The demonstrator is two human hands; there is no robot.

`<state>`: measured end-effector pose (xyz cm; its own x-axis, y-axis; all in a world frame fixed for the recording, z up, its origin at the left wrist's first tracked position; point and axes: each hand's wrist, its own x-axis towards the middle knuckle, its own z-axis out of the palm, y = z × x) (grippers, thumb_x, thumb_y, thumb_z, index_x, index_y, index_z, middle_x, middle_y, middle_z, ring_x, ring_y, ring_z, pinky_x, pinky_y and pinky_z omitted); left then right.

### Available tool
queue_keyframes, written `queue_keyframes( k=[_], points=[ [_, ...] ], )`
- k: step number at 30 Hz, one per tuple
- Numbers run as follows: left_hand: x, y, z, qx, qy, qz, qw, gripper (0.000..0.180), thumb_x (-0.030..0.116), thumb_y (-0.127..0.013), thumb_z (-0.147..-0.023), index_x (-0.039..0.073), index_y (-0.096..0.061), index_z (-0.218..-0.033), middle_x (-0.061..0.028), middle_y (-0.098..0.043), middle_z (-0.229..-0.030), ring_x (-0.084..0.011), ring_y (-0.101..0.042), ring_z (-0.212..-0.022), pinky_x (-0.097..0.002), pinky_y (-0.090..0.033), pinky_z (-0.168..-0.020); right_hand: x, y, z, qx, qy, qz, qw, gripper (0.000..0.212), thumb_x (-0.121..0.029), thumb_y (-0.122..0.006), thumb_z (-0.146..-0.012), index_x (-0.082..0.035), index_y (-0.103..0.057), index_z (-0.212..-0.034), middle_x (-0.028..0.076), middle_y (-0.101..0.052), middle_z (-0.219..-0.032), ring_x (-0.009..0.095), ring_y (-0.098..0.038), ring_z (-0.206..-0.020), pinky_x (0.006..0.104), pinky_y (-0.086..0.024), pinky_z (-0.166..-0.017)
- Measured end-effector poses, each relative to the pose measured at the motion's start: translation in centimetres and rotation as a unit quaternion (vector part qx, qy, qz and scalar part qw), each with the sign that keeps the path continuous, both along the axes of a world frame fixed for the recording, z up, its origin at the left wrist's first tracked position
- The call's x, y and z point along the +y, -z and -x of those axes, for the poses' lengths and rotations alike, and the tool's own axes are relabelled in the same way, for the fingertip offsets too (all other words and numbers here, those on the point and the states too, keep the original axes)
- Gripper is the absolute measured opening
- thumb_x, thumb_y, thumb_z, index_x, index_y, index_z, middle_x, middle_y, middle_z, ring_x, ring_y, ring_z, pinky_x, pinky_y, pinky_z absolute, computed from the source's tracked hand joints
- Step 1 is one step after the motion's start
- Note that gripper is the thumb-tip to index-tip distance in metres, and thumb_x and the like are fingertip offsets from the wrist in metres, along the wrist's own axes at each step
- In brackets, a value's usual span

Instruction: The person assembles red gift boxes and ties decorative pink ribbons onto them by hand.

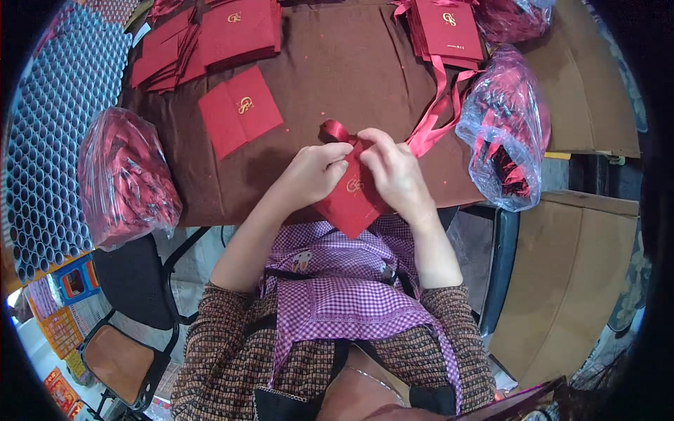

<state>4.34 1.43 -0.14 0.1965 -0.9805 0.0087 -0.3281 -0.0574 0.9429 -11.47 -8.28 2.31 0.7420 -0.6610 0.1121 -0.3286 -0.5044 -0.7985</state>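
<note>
Near the front edge of the brown-covered table, a red card with a gold emblem hangs corner-down between my hands. A dark red ribbon makes a loop at its upper corner. My left hand is closed, thumb and fingers pinching at the ribbon by that corner. My right hand is closed too, its fingertips pinched at the same spot from the other side. The exact knot or fold between the fingertips is hidden. Left of them lies a single flat red card with a gold emblem.
Stacks of red cards sit at the back left; a beribboned pile is at the back right, with pink ribbons trailing. Plastic bags of red items stand left and right. A chair and cardboard boxes flank me.
</note>
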Motion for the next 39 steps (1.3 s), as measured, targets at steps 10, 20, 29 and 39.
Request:
queue_keyframes(
  k=[10,20,29,39],
  points=[
    [-0.9,0.0,-1.7,0.212,0.086,-0.158,0.960,0.023,0.002,-0.053,-0.093,-0.005,-0.064,-0.112,0.0014,-0.062,-0.083,-0.0036,-0.054,-0.074,-0.0210,-0.046,-0.066,-2.4,0.3,0.1,0.069,-0.104,0.116,0.985,0.007,-0.005,-0.056,-0.086,-0.008,-0.057,-0.092,0.010,-0.064,-0.073,0.030,-0.062,-0.070,0.0370,-0.041,-0.072],
    [-0.8,0.7,-0.4,0.093,0.032,-0.119,0.988,0.011,0.000,-0.059,-0.088,-0.004,-0.066,-0.094,0.0036,-0.059,-0.077,-0.0018,-0.052,-0.071,-0.0190,-0.042,-0.060,-2.9,0.3,0.0,0.070,-0.148,0.099,0.982,0.006,-0.007,-0.056,-0.084,-0.008,-0.056,-0.090,0.009,-0.064,-0.070,0.028,-0.062,-0.068,0.0391,-0.038,-0.069],
    [0.3,3.9,-5.3,0.391,-0.178,0.023,0.903,0.010,0.008,-0.053,-0.087,0.001,-0.060,-0.089,-0.0048,-0.060,-0.077,-0.0091,-0.053,-0.061,-0.0243,-0.048,-0.055,-3.7,-0.8,0.8,0.101,-0.134,0.150,0.974,0.005,-0.006,-0.053,-0.087,-0.009,-0.056,-0.089,0.009,-0.066,-0.077,0.026,-0.063,-0.074,0.0347,-0.038,-0.077],
    [1.7,0.8,-4.0,-0.182,-0.160,0.106,0.965,0.027,0.008,-0.071,-0.081,0.002,-0.058,-0.104,-0.0076,-0.061,-0.096,-0.0212,-0.058,-0.087,-0.0323,-0.048,-0.078,-9.4,-1.3,3.9,0.011,0.147,0.123,0.981,0.018,-0.012,-0.059,-0.089,-0.001,-0.065,-0.103,0.016,-0.067,-0.082,0.027,-0.068,-0.080,0.0360,-0.051,-0.071]
  ],
)
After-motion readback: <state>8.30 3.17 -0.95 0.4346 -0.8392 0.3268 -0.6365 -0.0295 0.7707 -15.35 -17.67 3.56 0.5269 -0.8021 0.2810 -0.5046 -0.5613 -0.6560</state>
